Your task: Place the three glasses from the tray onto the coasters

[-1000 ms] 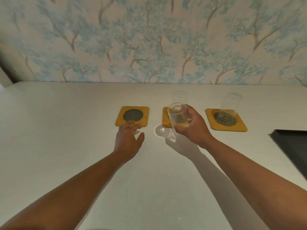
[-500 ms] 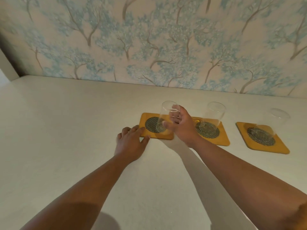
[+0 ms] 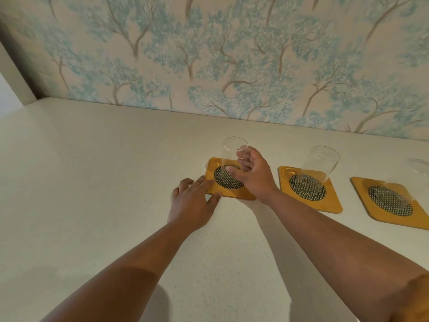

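Three yellow square coasters with dark mesh centres lie in a row on the pale counter. The left glass (image 3: 232,159), clear and upright, stands on the left coaster (image 3: 236,194). My right hand (image 3: 255,175) is curled around its right side, thumb low and index finger at the rim. My left hand (image 3: 192,203) lies flat on the counter with its fingertips on that coaster's front left corner. A second glass (image 3: 319,168) stands on the middle coaster (image 3: 329,204). A third glass (image 3: 417,169), cut by the frame edge, stands on the right coaster (image 3: 394,220). The tray is out of view.
A wall (image 3: 232,66) with blue tree wallpaper rises right behind the coasters. The pale counter (image 3: 92,182) stretches to the left and towards me, ending at a corner at the far left.
My right hand carried the glass left from in front of the middle coaster and set it on the left coaster. My left hand slid forward onto that coaster's corner. The view shifted left.
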Action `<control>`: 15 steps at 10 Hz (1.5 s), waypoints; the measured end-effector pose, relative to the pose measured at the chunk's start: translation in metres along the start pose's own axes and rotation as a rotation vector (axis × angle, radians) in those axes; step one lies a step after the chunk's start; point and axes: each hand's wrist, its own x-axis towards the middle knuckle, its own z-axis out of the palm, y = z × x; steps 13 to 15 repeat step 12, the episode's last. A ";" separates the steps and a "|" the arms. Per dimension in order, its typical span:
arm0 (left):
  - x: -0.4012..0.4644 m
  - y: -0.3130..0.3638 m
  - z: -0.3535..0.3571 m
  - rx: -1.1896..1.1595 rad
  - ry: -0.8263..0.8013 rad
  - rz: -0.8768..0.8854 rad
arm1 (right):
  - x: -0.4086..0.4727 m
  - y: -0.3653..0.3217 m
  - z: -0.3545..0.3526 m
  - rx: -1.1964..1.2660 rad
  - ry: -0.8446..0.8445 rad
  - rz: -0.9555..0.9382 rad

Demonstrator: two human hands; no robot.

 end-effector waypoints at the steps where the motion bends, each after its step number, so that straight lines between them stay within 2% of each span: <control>1: 0.000 -0.001 0.001 0.003 0.000 0.003 | -0.005 0.002 0.000 -0.053 0.006 0.002; 3: 0.002 -0.002 0.003 0.001 0.006 -0.007 | -0.014 0.012 0.003 -0.298 -0.009 0.060; 6: 0.003 -0.003 0.006 -0.006 0.011 -0.008 | -0.014 0.015 0.006 -0.424 -0.007 0.111; 9: 0.004 -0.004 0.008 0.019 0.015 -0.011 | -0.019 0.008 0.006 -0.407 0.015 0.088; 11: 0.002 0.001 0.001 0.033 0.005 -0.005 | -0.040 -0.010 0.002 -0.394 0.096 0.048; 12: -0.007 0.006 -0.005 0.058 0.063 0.029 | -0.056 -0.022 -0.007 -0.376 0.102 -0.002; 15: -0.007 0.006 -0.005 0.058 0.063 0.029 | -0.056 -0.022 -0.007 -0.376 0.102 -0.002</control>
